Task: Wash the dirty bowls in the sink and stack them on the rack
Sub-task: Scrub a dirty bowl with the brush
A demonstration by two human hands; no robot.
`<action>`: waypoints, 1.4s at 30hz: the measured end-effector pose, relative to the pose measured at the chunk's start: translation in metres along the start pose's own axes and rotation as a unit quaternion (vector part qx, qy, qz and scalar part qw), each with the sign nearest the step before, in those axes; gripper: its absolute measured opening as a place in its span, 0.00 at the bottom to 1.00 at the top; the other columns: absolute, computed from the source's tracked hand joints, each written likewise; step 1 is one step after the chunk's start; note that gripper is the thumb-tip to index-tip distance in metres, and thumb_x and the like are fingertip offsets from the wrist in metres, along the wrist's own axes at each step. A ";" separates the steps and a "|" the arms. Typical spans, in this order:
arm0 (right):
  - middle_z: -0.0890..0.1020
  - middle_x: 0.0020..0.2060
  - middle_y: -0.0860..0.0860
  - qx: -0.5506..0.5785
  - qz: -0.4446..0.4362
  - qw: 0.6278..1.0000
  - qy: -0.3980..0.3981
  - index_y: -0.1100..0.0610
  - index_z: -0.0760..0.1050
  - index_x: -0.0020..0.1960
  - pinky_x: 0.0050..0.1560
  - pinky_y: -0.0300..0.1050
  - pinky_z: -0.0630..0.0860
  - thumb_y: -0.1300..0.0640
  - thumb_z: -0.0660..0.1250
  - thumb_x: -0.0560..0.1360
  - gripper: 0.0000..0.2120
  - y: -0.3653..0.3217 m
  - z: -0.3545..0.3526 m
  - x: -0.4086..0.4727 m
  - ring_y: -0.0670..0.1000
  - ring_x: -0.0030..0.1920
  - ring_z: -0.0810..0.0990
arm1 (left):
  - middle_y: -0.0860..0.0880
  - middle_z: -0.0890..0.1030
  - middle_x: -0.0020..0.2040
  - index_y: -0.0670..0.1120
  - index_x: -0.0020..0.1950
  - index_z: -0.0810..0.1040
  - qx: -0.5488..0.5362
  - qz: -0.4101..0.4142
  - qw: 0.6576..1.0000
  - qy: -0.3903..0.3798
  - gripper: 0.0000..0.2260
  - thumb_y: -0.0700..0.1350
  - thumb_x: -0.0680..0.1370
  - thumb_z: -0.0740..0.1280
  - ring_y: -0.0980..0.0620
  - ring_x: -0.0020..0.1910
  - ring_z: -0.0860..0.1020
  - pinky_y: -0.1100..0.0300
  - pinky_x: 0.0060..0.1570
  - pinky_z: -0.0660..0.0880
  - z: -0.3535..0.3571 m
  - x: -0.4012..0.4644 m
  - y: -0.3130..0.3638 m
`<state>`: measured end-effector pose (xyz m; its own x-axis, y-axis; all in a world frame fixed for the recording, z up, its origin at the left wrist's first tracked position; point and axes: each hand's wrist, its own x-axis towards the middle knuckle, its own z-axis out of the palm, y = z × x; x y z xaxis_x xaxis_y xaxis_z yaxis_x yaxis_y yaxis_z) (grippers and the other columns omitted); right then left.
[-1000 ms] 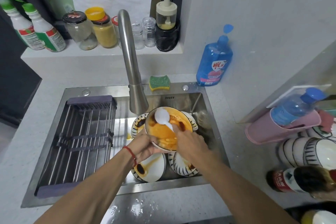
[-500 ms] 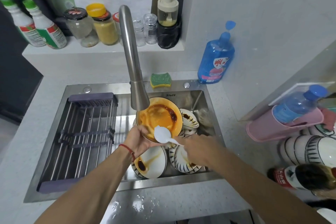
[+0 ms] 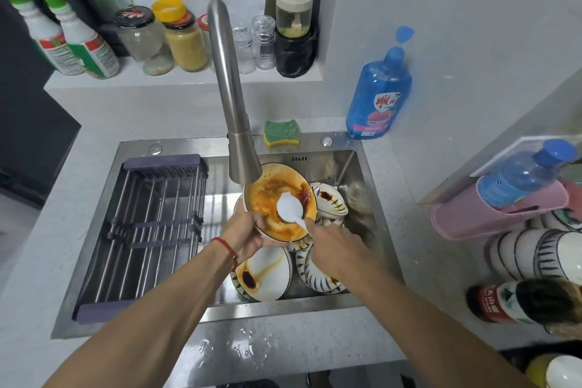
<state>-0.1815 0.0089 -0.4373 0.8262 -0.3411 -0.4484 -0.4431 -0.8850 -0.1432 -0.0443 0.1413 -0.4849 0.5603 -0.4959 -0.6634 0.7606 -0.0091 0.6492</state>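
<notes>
Over the sink (image 3: 371, 198), under the faucet (image 3: 242, 164): the left hand (image 3: 248, 233) grips a sauce-coated bowl (image 3: 277, 198) by its near rim, fingers curled beneath. The right hand (image 3: 333, 246) pinches a white spoon (image 3: 291, 208), its scoop inside the bowl. Judgement: ceramic, stiff, breakable, and slick with oily orange residue; hold at rim and underside rather than the greasy interior. Below it, more dirty bowls (image 3: 264, 274) lie piled in the basin, smeared with dark and orange sauce. The rack (image 3: 148, 230) across the sink's left half holds nothing yet.
</notes>
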 end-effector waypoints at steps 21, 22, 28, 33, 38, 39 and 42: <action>0.82 0.55 0.58 0.014 0.055 0.997 0.049 0.52 0.54 0.82 0.45 0.53 0.71 0.63 0.55 0.82 0.30 -0.002 0.023 0.010 0.60 0.55 0.81 | 0.46 0.84 0.53 0.54 0.65 0.74 0.124 0.051 0.991 -0.007 0.32 0.22 0.74 0.55 0.41 0.45 0.87 0.26 0.38 0.80 0.012 -0.019 0.017; 0.82 0.55 0.58 0.014 0.044 0.998 0.033 0.52 0.53 0.83 0.45 0.54 0.72 0.63 0.55 0.82 0.31 -0.008 0.030 0.001 0.60 0.54 0.81 | 0.46 0.83 0.57 0.54 0.67 0.73 0.132 0.060 0.989 -0.001 0.31 0.23 0.74 0.56 0.39 0.49 0.86 0.24 0.39 0.79 0.012 -0.017 0.020; 0.79 0.50 0.57 0.073 0.032 0.997 0.012 0.49 0.56 0.81 0.44 0.54 0.73 0.60 0.56 0.83 0.28 -0.004 0.043 -0.004 0.59 0.49 0.79 | 0.44 0.78 0.63 0.56 0.70 0.68 0.141 0.067 0.988 0.020 0.32 0.25 0.76 0.56 0.35 0.57 0.80 0.23 0.43 0.78 0.014 -0.019 0.022; 0.80 0.57 0.58 0.017 0.036 0.999 -0.001 0.52 0.55 0.82 0.45 0.53 0.71 0.63 0.55 0.82 0.30 -0.005 0.031 -0.005 0.61 0.56 0.80 | 0.50 0.77 0.60 0.58 0.70 0.68 0.144 0.056 0.988 0.011 0.31 0.26 0.78 0.55 0.40 0.56 0.79 0.25 0.46 0.78 0.020 -0.031 0.018; 0.82 0.55 0.60 0.084 0.063 0.992 0.066 0.51 0.54 0.82 0.44 0.53 0.69 0.65 0.55 0.81 0.31 -0.010 0.003 0.022 0.63 0.52 0.81 | 0.38 0.84 0.59 0.46 0.68 0.74 0.130 0.006 0.991 -0.032 0.28 0.24 0.73 0.54 0.31 0.54 0.84 0.23 0.47 0.77 0.020 -0.033 0.011; 0.81 0.54 0.60 0.106 0.038 0.991 0.067 0.50 0.54 0.82 0.44 0.53 0.69 0.64 0.57 0.81 0.31 -0.016 -0.002 0.023 0.63 0.50 0.80 | 0.37 0.84 0.58 0.44 0.67 0.74 0.113 -0.004 0.993 -0.039 0.28 0.24 0.73 0.54 0.31 0.54 0.84 0.22 0.48 0.77 0.021 -0.032 0.010; 0.78 0.42 0.57 0.118 -0.079 0.988 0.052 0.47 0.54 0.80 0.40 0.53 0.72 0.59 0.61 0.82 0.31 -0.028 -0.006 0.000 0.62 0.41 0.77 | 0.40 0.82 0.43 0.40 0.61 0.72 0.054 -0.019 0.997 -0.049 0.23 0.22 0.73 0.50 0.39 0.40 0.84 0.21 0.55 0.73 0.019 -0.033 0.018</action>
<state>-0.1669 0.0314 -0.4276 0.9174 -0.2458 -0.3129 -0.3643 -0.8352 -0.4119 -0.0554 0.1415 -0.4441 0.4934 -0.5751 -0.6525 0.7377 -0.1209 0.6643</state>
